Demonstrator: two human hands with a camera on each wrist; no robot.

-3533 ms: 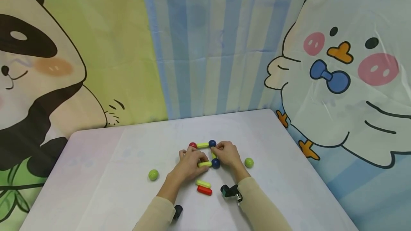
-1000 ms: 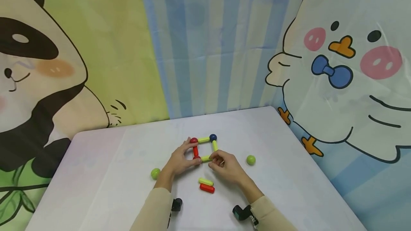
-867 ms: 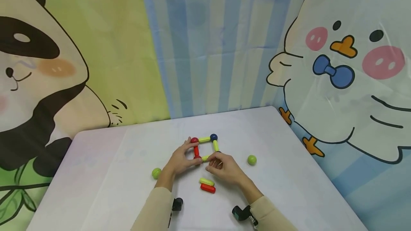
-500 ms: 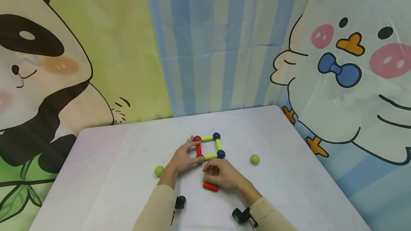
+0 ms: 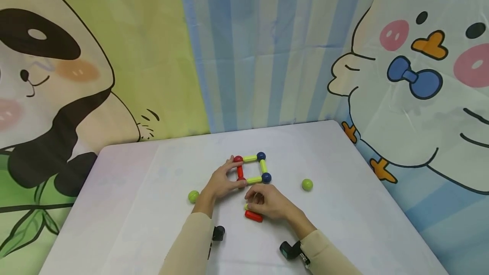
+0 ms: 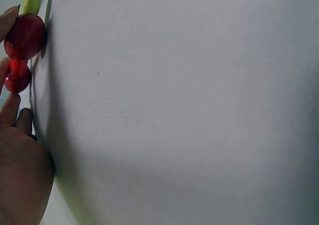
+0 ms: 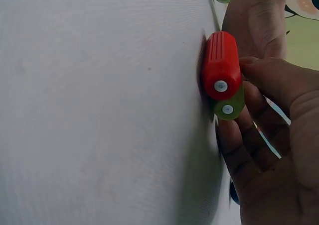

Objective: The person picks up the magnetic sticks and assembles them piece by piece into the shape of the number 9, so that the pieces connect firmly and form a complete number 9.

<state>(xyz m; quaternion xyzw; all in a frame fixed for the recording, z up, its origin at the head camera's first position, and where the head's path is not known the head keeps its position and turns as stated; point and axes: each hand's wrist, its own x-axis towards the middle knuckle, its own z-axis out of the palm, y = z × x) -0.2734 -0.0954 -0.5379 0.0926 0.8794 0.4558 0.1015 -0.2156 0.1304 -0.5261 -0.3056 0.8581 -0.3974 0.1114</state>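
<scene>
A square of magnetic rods and balls [image 5: 254, 180] lies on the table, with yellow-green rods on three sides and a red rod [image 5: 240, 171] on the left. Red balls sit at its left corners and blue balls at its right ones. My left hand [image 5: 220, 182] holds the red side, thumb at the near red ball [image 6: 25, 37] and fingers by the far one [image 6: 18, 78]. Nearer to me, my right hand [image 5: 272, 203] pinches a loose yellow-green rod [image 7: 230, 105], mostly hidden by the fingers in the head view. A loose red rod [image 7: 220, 65] lies right against it.
One green ball [image 5: 193, 196] lies left of my left wrist, and another green ball [image 5: 307, 184] lies to the right. The white table [image 5: 133, 207] meets a cartoon-printed curtain [image 5: 244, 54] at the back. Black wrist cameras [image 5: 290, 250] hang below the sleeves.
The square's left side has gained a red rod and red ball. My right hand has left the near blue corner and come toward me to the loose yellow-green rod. The left hand stays put.
</scene>
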